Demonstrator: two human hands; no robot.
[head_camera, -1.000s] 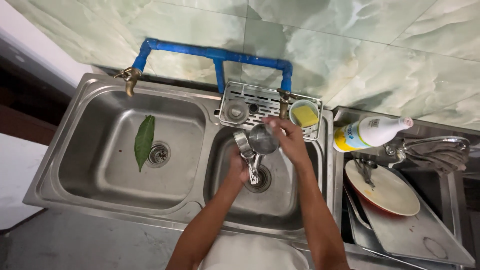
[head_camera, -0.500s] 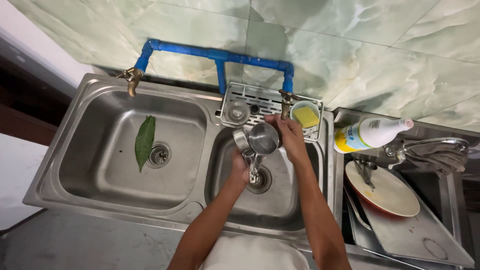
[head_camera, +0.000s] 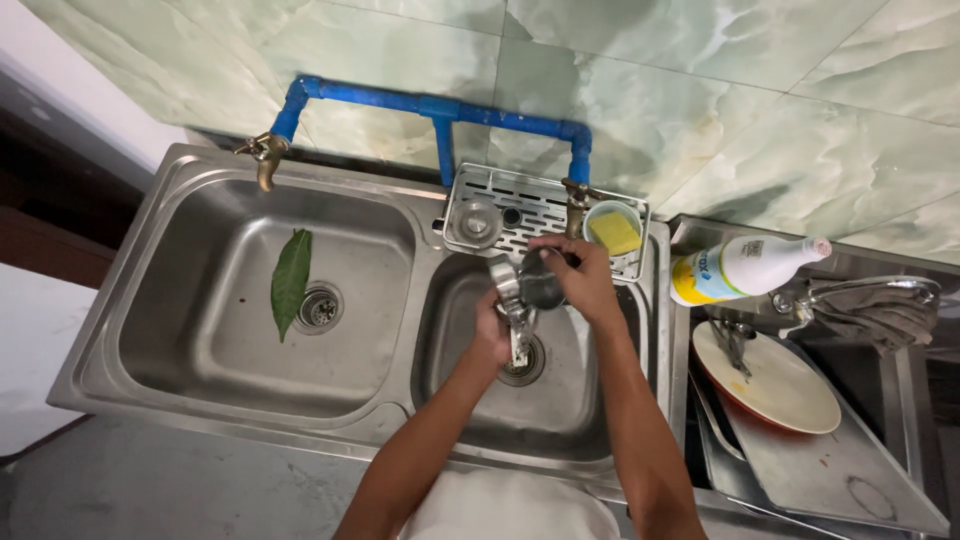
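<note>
Over the right basin of the steel double sink the left hand is closed around the handle end of a small steel cup, holding it just under the brass tap and above the drain; the right hand lies curled over the cup's mouth, fingers pressed to its rim and wall, though whether they pinch a cloth or sponge I cannot tell, the palm hiding it; no clear stream of water shows; to do this rubbing well, it seems wise to keep the left grip firm on the handle so the wet metal does not twist, turn the cup against the right fingers so that the whole rim and inside are reached, and keep it low over the basin so that splashes fall within; the yellow sponge sits in its cup on the perforated rack just behind, within easy reach; a green leaf lies in the left basin beside its strainer; well to the right, a white bottle lies on its side above a plate on a steel tray
</note>
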